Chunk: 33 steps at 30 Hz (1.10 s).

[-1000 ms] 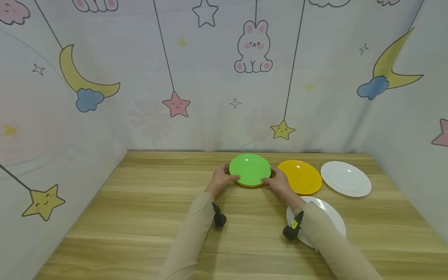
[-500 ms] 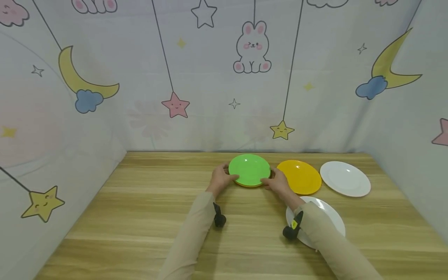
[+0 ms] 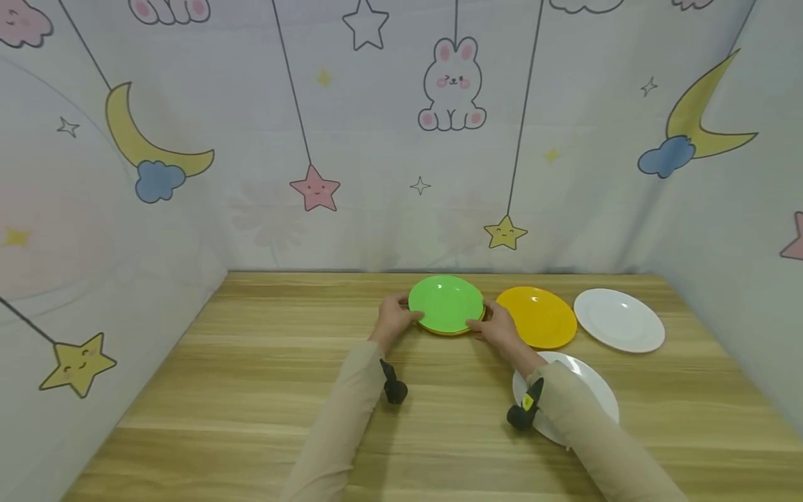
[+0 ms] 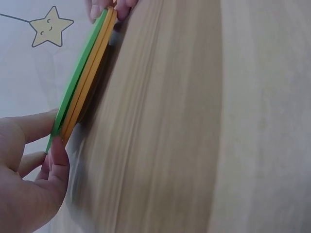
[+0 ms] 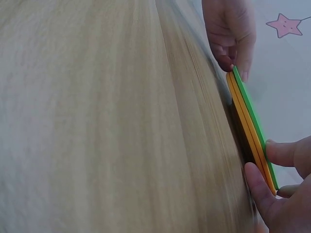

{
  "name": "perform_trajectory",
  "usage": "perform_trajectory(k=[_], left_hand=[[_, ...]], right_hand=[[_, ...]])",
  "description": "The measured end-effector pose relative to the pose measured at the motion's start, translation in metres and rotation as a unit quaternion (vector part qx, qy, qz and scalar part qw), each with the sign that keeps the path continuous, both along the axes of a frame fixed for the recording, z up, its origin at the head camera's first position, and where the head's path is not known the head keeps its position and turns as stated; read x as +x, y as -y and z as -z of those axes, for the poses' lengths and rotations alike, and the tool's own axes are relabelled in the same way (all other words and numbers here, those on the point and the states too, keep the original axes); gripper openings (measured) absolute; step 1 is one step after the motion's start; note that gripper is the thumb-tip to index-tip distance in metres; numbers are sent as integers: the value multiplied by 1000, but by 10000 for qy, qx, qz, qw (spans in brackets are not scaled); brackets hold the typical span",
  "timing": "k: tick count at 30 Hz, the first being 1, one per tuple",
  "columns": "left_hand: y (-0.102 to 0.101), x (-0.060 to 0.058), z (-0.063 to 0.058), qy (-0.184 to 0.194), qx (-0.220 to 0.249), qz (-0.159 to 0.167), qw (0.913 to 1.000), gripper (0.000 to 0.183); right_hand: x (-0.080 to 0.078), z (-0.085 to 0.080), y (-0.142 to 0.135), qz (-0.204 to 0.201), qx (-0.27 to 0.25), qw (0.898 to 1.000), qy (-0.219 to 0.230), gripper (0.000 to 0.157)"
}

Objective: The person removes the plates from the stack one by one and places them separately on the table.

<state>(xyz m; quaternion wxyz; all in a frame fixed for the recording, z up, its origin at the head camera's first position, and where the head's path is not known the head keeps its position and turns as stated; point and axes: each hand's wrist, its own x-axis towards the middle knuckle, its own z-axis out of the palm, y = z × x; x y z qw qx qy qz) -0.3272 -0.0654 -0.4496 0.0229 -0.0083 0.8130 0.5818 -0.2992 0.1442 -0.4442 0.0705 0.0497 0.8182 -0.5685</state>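
Note:
A green plate [image 3: 446, 303] lies on top of orange plates at the back middle of the table. Two orange rims [image 4: 85, 77] show below it in the left wrist view. My left hand [image 3: 392, 322] grips the stack at its left edge; my right hand [image 3: 500, 328] grips the right edge. In the right wrist view, the right thumb and fingers [image 5: 282, 153] hold the green and orange rims from opposite sides. A slim dark gap shows between the green and orange rims in the left wrist view. The underside of the stack is mostly hidden.
An orange plate [image 3: 541, 319] lies just right of my right hand, with a white plate [image 3: 620, 321] beyond it. Another white plate [image 3: 596, 390] lies partly under my right forearm. A printed cloth wall [image 3: 376, 230] stands behind the wooden table [image 3: 263, 390].
The green plate has shifted slightly to the left and up in view, so a little more orange rim shows at its lower right. Both hands keep hold, nearly still.

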Motion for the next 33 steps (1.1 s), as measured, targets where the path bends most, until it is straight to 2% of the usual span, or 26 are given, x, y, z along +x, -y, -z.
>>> perform_trajectory(k=[5, 15, 25, 33], left_hand=[[-1, 0, 0, 139, 460, -80, 9988, 49], [6, -1, 6, 162, 1052, -170, 9942, 53], [14, 2, 4, 269, 1301, -225, 9909, 55], [21, 5, -2, 371, 1183, -216, 9921, 53]], right_hand=[[1, 0, 0, -35, 3, 10000, -27, 67], [1, 1, -3, -86, 155, 9998, -73, 65], [4, -1, -2, -24, 65, 10000, -5, 63], [2, 3, -3, -15, 67, 9998, -195, 66]])
